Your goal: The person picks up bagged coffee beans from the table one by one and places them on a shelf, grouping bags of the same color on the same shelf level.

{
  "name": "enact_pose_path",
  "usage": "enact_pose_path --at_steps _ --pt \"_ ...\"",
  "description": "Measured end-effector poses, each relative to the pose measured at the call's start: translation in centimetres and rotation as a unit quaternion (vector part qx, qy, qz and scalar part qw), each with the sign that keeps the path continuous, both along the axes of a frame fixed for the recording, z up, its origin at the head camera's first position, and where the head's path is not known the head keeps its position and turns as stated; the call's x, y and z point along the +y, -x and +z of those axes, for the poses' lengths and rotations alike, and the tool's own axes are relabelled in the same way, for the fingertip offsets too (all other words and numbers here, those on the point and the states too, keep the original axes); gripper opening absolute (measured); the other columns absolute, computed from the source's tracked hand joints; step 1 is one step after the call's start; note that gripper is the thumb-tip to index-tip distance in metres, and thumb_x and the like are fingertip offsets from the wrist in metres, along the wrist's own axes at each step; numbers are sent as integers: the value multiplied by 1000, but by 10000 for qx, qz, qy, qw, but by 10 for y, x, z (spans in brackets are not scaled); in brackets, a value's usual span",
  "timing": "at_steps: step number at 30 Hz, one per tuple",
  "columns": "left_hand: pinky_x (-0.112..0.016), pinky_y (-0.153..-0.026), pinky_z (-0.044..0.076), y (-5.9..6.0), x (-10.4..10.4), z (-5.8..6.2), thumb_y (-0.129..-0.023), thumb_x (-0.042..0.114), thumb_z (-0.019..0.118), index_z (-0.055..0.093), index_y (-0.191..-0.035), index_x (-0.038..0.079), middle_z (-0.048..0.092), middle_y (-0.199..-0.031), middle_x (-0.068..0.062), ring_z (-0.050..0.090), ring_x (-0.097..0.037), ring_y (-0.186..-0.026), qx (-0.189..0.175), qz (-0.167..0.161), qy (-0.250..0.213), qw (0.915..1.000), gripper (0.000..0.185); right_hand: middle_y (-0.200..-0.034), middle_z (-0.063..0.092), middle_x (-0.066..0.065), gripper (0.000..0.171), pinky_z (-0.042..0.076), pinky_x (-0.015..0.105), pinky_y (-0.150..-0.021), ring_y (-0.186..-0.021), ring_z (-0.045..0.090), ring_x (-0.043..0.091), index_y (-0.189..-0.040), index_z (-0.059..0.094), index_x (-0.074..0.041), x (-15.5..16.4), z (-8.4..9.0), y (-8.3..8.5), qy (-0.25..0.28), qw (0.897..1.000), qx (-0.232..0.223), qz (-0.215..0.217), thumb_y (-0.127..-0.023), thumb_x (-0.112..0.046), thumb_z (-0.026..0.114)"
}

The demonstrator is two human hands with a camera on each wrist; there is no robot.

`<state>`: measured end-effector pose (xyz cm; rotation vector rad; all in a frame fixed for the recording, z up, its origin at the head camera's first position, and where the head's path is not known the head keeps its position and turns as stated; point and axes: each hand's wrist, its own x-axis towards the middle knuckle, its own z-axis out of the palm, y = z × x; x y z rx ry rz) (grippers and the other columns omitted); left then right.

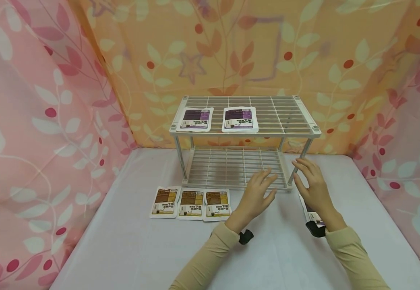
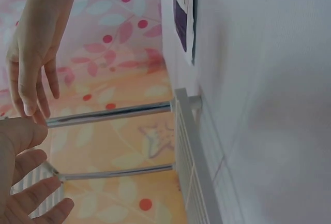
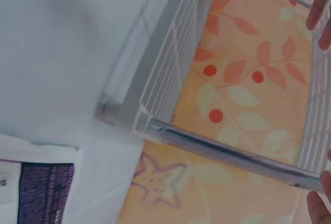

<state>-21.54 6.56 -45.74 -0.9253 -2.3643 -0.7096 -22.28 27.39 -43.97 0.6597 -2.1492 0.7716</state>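
Note:
My left hand [image 1: 255, 195] hovers in front of the lower rack shelf, fingers spread and holding nothing. Beside the rack's right front post my right hand [image 1: 313, 187] is raised, its fingers loosely bent with nothing in them. A purple-labelled packet [image 3: 46, 193] lies on the table under my right hand, which partly covers it in the head view. Two more purple packets, a left one [image 1: 196, 119] and a right one [image 1: 240, 119], lie on the top shelf of the white wire rack [image 1: 289, 117]. Three brown-and-yellow packets [image 1: 191, 204] lie in a row left of my left hand.
The two-tier rack stands at the back of the white-covered table [image 1: 123, 241], its lower shelf [image 1: 213, 169] close above the cloth. Patterned cloth walls [image 1: 50, 133] enclose the table at the back and both sides. Black straps [image 1: 246, 237] show at both wrists.

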Motion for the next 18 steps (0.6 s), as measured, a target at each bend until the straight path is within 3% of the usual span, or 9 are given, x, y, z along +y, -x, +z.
enact_pose_path --at_steps 18 --pt "-34 -106 35 -10 25 -28 -94 34 53 45 -136 15 48 -136 -5 44 -20 -125 -738 -17 707 9948 48 -119 56 18 35 36 55 -92 -114 44 39 -119 60 -1 40 -32 -10 -320 9929 -939 -654 -84 -5 64"
